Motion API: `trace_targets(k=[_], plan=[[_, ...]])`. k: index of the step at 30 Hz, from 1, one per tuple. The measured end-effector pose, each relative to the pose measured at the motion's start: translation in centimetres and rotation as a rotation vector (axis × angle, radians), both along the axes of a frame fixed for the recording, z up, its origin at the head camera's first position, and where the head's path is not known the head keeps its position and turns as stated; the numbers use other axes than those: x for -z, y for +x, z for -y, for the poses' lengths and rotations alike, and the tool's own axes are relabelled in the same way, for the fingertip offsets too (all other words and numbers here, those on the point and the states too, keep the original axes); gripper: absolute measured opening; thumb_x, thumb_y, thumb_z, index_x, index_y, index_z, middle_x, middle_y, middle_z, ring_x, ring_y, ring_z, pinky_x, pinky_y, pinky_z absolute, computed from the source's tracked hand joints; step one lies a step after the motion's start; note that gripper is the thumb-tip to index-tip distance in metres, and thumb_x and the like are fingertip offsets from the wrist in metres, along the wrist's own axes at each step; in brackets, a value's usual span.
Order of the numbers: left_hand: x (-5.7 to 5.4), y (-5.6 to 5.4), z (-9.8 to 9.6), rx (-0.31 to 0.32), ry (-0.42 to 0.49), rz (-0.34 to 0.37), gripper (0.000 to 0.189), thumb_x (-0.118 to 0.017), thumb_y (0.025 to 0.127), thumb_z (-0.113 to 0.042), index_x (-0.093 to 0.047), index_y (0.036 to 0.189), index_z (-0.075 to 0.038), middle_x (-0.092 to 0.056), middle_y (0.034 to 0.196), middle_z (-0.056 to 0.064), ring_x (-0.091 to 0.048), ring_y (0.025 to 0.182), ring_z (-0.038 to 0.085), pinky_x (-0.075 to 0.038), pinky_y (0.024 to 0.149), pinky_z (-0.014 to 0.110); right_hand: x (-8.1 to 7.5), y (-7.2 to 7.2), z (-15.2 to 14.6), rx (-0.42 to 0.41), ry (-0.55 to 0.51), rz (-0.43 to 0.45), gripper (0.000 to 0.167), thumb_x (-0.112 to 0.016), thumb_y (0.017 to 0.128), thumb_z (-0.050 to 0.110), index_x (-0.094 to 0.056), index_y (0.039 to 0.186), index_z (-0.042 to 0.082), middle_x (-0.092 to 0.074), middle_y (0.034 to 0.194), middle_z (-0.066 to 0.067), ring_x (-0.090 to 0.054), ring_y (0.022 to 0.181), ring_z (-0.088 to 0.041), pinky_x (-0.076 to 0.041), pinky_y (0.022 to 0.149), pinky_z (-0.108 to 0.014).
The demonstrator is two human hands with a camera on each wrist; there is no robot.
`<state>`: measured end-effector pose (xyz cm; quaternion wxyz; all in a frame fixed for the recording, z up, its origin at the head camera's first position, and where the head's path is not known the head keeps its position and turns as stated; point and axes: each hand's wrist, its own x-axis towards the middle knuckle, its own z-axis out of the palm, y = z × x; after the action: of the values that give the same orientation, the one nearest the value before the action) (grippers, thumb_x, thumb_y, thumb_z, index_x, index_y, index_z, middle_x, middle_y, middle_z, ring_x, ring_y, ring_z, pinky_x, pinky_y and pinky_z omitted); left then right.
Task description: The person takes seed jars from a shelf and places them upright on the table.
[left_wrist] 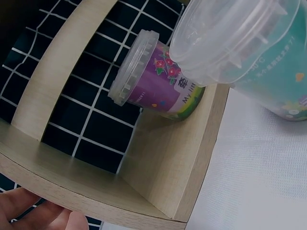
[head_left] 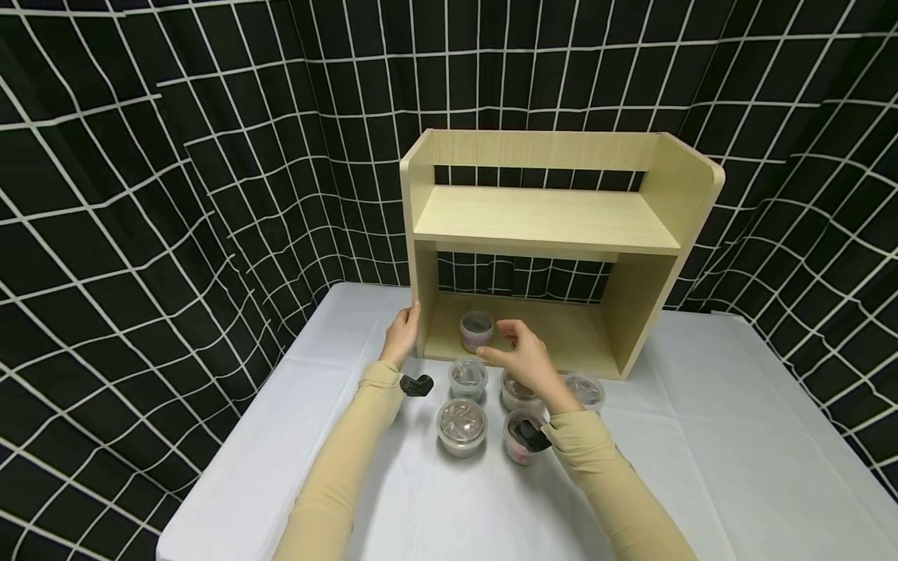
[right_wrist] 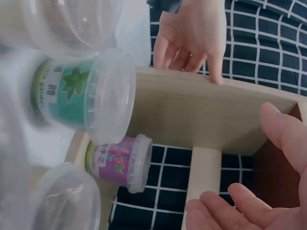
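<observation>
A lidded plastic cup (head_left: 477, 330) with a purple label stands on the lower board, near the left side of the wooden shelf (head_left: 547, 214). Its flower print shows on the purple cup (right_wrist: 117, 160) in the right wrist view. My right hand (head_left: 522, 357) is just right of this cup, thumb and fingers apart, nothing between them. At the shelf's left side panel, my left hand (head_left: 403, 335) grips the front edge, its fingers (right_wrist: 180, 57) outside and thumb on the edge. A teal-labelled cup (left_wrist: 259, 62) stands on the table before the shelf.
Several more lidded cups stand on the white tablecloth (head_left: 708, 436), among them a front one (head_left: 461, 427), a pinkish one (head_left: 517, 452) and one at the right (head_left: 585, 389). Part of this group lies under my right wrist. Black gridded curtains (head_left: 365, 93) hang around the table.
</observation>
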<state>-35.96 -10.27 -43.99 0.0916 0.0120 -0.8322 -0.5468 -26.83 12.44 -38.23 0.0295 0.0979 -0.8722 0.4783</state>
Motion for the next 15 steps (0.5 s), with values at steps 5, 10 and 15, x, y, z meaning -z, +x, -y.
trace_targets(k=[5,10,15], plan=[[0.2,0.0,0.0,0.006,0.004,0.005,0.061,-0.031,0.098,-0.051,-0.05,0.129,-0.002,-0.05,0.131,0.018,-0.044,0.119,0.037,-0.034,0.099,0.045,-0.1,-1.7,0.8,0.032,-0.007,0.032,0.069,-0.075,0.079,0.03,-0.041,0.131,0.0,-0.046,0.13,-0.019,-0.044,0.117,-0.034,-0.039,0.094,-0.045],[0.2,-0.1,0.1,0.007,0.003,0.009,0.061,-0.031,0.098,-0.051,-0.05,0.128,-0.002,-0.05,0.13,0.019,-0.044,0.119,0.037,-0.034,0.099,0.046,-0.3,-3.1,1.4,0.041,-0.019,0.083,0.07,-0.074,0.081,0.028,-0.039,0.133,-0.002,-0.045,0.131,-0.021,-0.043,0.119,-0.035,-0.04,0.095,-0.045],[0.1,-0.1,0.2,0.01,0.0,0.011,0.062,-0.03,0.098,-0.051,-0.05,0.129,-0.002,-0.049,0.131,0.019,-0.044,0.12,0.037,-0.034,0.099,0.046,0.3,-4.2,1.8,0.06,0.023,0.117,0.072,-0.073,0.081,0.03,-0.037,0.133,-0.005,-0.046,0.129,-0.025,-0.044,0.117,-0.035,-0.04,0.095,-0.044]])
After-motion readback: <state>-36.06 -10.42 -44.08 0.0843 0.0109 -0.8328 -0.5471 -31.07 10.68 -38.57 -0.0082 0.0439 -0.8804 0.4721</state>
